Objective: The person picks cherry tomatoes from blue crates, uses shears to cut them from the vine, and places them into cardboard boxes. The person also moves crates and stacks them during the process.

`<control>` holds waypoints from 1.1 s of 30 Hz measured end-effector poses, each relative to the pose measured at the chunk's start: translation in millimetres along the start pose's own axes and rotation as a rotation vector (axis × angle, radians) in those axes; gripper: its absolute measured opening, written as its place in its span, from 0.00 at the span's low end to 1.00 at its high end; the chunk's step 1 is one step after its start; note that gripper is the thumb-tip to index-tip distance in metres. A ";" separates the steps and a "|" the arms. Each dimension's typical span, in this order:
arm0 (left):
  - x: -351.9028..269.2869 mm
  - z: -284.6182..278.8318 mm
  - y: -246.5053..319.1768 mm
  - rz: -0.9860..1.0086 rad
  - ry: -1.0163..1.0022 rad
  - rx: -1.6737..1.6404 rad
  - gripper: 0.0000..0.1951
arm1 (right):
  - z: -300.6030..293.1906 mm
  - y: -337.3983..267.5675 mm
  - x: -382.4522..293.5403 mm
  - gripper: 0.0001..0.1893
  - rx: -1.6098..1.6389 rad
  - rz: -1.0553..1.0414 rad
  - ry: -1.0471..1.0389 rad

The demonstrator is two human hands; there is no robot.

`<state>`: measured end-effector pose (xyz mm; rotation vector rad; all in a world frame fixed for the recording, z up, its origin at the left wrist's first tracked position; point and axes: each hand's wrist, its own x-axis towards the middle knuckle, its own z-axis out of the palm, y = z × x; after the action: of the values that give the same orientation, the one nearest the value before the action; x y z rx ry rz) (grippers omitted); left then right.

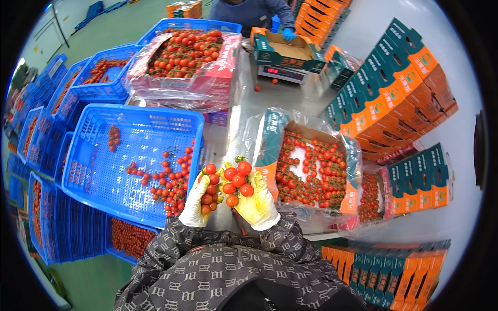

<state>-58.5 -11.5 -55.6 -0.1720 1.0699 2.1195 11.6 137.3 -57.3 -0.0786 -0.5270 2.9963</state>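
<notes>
In my left hand (pixel 195 203), gloved in white with yellow stains, is a cluster of cherry tomatoes (pixel 209 193). My right hand (pixel 258 202), in a similar stained glove, holds a second cluster of cherry tomatoes (pixel 238 179) close beside the first. Both hands are above the metal table in front of my body. Left of them, a blue plastic crate (pixel 105 163) contains loose and clustered tomatoes, mostly along its right side. To the right, an open cardboard box (pixel 268 142) lined with clear plastic holds rows of tomatoes on the vine around a white patch of its bottom.
A heaped tomato box (pixel 214 85) stands at the back left. Across the table, a person's blue-gloved hand (pixel 288 34) touches a carton (pixel 288 54) on a digital scale (pixel 282 74). Stacked cartons (pixel 389 101) line the right; blue crates (pixel 78 229) crowd the left.
</notes>
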 end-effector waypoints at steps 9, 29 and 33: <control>-13.3 -76.9 11.9 0.081 -0.135 -0.480 0.35 | -5.3 56.5 4.9 0.39 -0.823 -0.102 -0.155; -59.5 -191.2 46.2 0.069 -0.116 -0.274 0.44 | -62.1 70.4 -40.9 0.20 -1.787 0.198 0.209; -55.1 -184.8 45.6 0.104 -0.225 -0.408 0.33 | 36.8 81.1 -10.7 0.19 -1.607 0.438 -0.245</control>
<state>-86.4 -196.1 -122.0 -0.0694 0.5197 2.3660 12.6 48.0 -50.2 0.0761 -2.9395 1.9615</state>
